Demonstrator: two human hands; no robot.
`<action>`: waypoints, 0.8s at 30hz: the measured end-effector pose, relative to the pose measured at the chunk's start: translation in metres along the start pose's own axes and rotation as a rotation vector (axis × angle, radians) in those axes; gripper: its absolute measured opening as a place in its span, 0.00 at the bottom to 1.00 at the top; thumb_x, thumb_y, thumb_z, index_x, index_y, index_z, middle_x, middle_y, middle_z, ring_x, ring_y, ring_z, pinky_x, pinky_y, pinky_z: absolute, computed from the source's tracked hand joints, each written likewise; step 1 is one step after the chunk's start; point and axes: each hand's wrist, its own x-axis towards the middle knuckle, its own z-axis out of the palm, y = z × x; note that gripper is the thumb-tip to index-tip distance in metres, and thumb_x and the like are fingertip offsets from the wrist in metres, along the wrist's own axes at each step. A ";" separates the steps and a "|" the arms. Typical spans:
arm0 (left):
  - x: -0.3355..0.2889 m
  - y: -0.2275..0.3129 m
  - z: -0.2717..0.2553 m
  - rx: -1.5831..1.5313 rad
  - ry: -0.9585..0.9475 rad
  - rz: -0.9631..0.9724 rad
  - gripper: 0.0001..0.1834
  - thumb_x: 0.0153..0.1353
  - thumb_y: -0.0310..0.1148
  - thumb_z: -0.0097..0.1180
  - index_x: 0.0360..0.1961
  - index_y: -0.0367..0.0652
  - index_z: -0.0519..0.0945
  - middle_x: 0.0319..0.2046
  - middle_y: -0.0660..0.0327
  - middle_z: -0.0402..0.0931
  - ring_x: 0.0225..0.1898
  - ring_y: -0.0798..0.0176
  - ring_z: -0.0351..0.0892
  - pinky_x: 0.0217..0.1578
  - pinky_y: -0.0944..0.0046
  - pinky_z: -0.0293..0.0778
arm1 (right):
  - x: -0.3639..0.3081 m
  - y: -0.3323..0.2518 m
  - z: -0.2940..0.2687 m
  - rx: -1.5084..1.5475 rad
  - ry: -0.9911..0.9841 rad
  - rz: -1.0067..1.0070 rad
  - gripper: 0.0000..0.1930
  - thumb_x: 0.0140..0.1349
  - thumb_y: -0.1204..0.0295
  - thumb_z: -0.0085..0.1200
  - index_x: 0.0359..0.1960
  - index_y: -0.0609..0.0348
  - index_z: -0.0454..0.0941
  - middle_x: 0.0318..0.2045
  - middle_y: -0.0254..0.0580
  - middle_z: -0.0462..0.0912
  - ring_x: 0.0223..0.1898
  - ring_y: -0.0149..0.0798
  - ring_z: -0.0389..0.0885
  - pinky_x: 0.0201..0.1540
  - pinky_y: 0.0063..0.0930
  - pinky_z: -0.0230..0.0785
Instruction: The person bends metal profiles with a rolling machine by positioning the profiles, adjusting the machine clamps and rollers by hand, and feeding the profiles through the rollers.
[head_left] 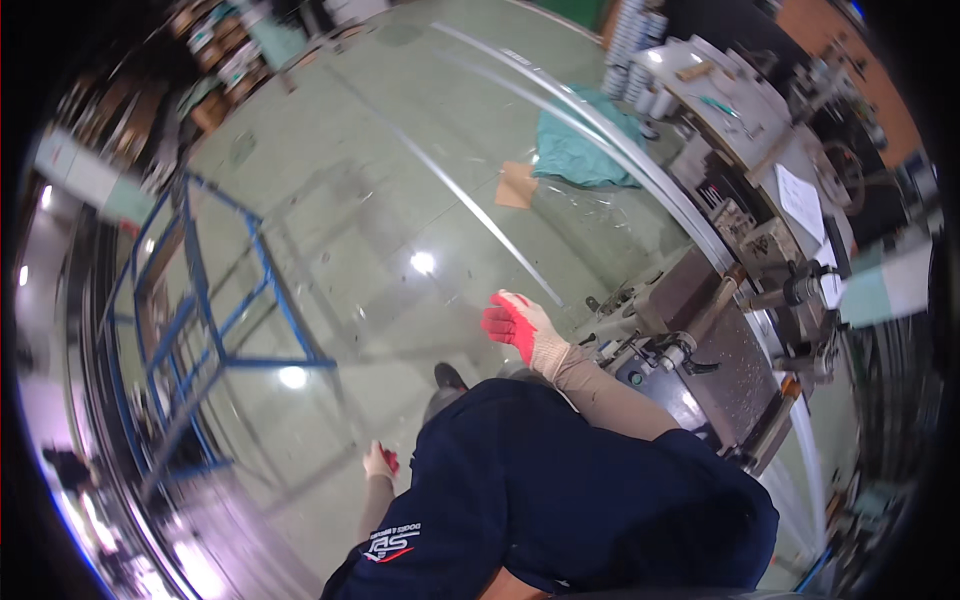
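My right hand [515, 322] wears a beige glove with a red palm and is lifted in front of me with its fingers loosely spread and nothing in them. It hovers beside the near end of a long thin metal strip [470, 205] lying on the green floor, left of a grey machine [720, 330]. My left hand [380, 462], in the same kind of glove, hangs low by my side next to my navy shirt. It looks small here, and I cannot make out its fingers or whether it holds anything.
A blue metal frame rack [220, 300] stands at the left. Long pale profiles [620, 150] run along the machine bench at the right. A teal cloth [580, 150] and a cardboard piece [517, 185] lie on the floor. A white paper sheet [800, 200] rests on the bench.
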 end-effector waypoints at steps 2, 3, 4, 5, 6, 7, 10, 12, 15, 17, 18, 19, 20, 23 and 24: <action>0.040 0.148 0.055 0.266 -0.212 0.254 0.14 0.73 0.50 0.54 0.39 0.53 0.73 0.22 0.65 0.74 0.20 0.67 0.76 0.15 0.65 0.65 | 0.025 -0.028 -0.001 0.169 0.173 -0.049 0.28 0.72 0.51 0.61 0.63 0.57 0.73 0.46 0.47 0.85 0.44 0.46 0.88 0.47 0.41 0.81; 0.043 0.226 0.108 0.311 -0.269 0.407 0.15 0.72 0.52 0.56 0.40 0.52 0.74 0.23 0.67 0.74 0.21 0.70 0.75 0.17 0.67 0.67 | 0.041 -0.042 -0.015 0.232 0.186 -0.127 0.28 0.72 0.49 0.60 0.62 0.56 0.73 0.47 0.48 0.85 0.45 0.47 0.88 0.46 0.42 0.81; 0.044 0.304 0.160 0.350 -0.376 0.534 0.17 0.72 0.52 0.58 0.42 0.50 0.76 0.24 0.68 0.74 0.23 0.72 0.74 0.20 0.69 0.67 | 0.054 -0.060 -0.021 0.279 0.242 -0.165 0.29 0.72 0.48 0.60 0.63 0.56 0.73 0.48 0.48 0.85 0.45 0.47 0.88 0.47 0.42 0.81; 0.030 0.370 0.227 0.406 -0.408 0.654 0.17 0.73 0.51 0.56 0.45 0.47 0.78 0.25 0.68 0.74 0.24 0.73 0.72 0.22 0.70 0.66 | 0.068 -0.076 -0.031 0.324 0.309 -0.209 0.30 0.72 0.47 0.59 0.64 0.55 0.72 0.49 0.48 0.85 0.46 0.48 0.88 0.48 0.43 0.81; 0.015 0.432 0.288 0.464 -0.541 0.800 0.16 0.74 0.51 0.57 0.43 0.50 0.78 0.25 0.69 0.75 0.23 0.76 0.73 0.21 0.72 0.64 | 0.084 -0.091 -0.042 0.366 0.342 -0.229 0.30 0.72 0.47 0.59 0.64 0.55 0.72 0.49 0.48 0.85 0.46 0.48 0.88 0.48 0.43 0.81; -0.018 0.484 0.360 0.565 -0.642 0.863 0.19 0.75 0.49 0.57 0.53 0.45 0.78 0.30 0.68 0.77 0.28 0.76 0.75 0.27 0.72 0.67 | 0.099 -0.103 -0.057 0.451 0.406 -0.304 0.34 0.72 0.45 0.59 0.68 0.55 0.68 0.52 0.49 0.84 0.49 0.48 0.87 0.52 0.44 0.80; -0.173 0.524 0.569 0.429 -1.027 0.972 0.32 0.74 0.39 0.61 0.72 0.34 0.68 0.51 0.61 0.78 0.51 0.69 0.78 0.55 0.68 0.75 | 0.144 -0.129 -0.103 0.671 0.609 -0.462 0.38 0.71 0.43 0.58 0.73 0.52 0.62 0.58 0.50 0.81 0.54 0.47 0.85 0.56 0.45 0.77; -0.245 0.506 0.669 0.532 -1.317 1.089 0.31 0.73 0.37 0.63 0.71 0.36 0.70 0.54 0.59 0.79 0.55 0.67 0.78 0.56 0.67 0.76 | 0.172 -0.151 -0.130 0.810 0.696 -0.563 0.44 0.71 0.40 0.57 0.80 0.47 0.53 0.70 0.53 0.70 0.64 0.48 0.77 0.63 0.47 0.72; -0.305 0.447 0.767 0.881 -1.631 1.280 0.30 0.69 0.37 0.66 0.70 0.40 0.73 0.57 0.53 0.80 0.59 0.59 0.80 0.57 0.60 0.77 | 0.206 -0.188 -0.159 0.985 0.766 -0.794 0.46 0.70 0.38 0.56 0.80 0.46 0.53 0.75 0.51 0.64 0.67 0.48 0.74 0.65 0.46 0.69; -0.340 0.419 0.806 1.091 -1.649 1.951 0.33 0.65 0.40 0.69 0.69 0.42 0.74 0.57 0.50 0.80 0.57 0.48 0.80 0.57 0.52 0.78 | 0.222 -0.215 -0.165 1.067 0.862 -0.903 0.42 0.70 0.36 0.55 0.77 0.44 0.59 0.67 0.45 0.73 0.61 0.44 0.78 0.61 0.43 0.72; -0.345 0.405 0.828 1.054 -1.675 2.199 0.35 0.62 0.46 0.70 0.67 0.43 0.75 0.56 0.47 0.79 0.57 0.40 0.79 0.58 0.46 0.77 | 0.229 -0.218 -0.175 1.069 0.817 -0.949 0.37 0.70 0.36 0.54 0.72 0.44 0.65 0.62 0.40 0.77 0.58 0.42 0.79 0.59 0.42 0.72; -0.351 0.393 0.844 1.048 -1.778 2.189 0.35 0.62 0.46 0.70 0.67 0.43 0.75 0.56 0.47 0.79 0.57 0.40 0.79 0.58 0.46 0.77 | 0.234 -0.221 -0.186 1.064 0.771 -1.000 0.33 0.71 0.37 0.53 0.68 0.43 0.71 0.57 0.35 0.81 0.55 0.39 0.80 0.57 0.42 0.73; -0.353 0.389 0.860 1.344 -1.737 2.203 0.36 0.62 0.50 0.68 0.67 0.44 0.75 0.57 0.47 0.79 0.57 0.39 0.79 0.57 0.46 0.77 | 0.239 -0.230 -0.182 1.087 0.819 -0.996 0.30 0.72 0.37 0.54 0.64 0.42 0.74 0.52 0.32 0.82 0.53 0.38 0.81 0.55 0.41 0.73; -0.350 0.380 0.917 1.800 -1.775 2.142 0.35 0.64 0.59 0.62 0.63 0.44 0.78 0.54 0.44 0.81 0.55 0.37 0.82 0.55 0.43 0.78 | 0.252 -0.262 -0.171 1.200 1.105 -0.890 0.26 0.70 0.40 0.58 0.57 0.43 0.75 0.43 0.31 0.82 0.40 0.34 0.83 0.43 0.36 0.77; -0.356 0.378 0.927 2.094 -1.792 2.035 0.32 0.65 0.57 0.60 0.58 0.42 0.80 0.49 0.42 0.83 0.52 0.37 0.83 0.53 0.43 0.78 | 0.258 -0.260 -0.174 1.185 1.172 -0.858 0.25 0.71 0.41 0.58 0.57 0.43 0.76 0.42 0.31 0.82 0.40 0.34 0.83 0.43 0.36 0.77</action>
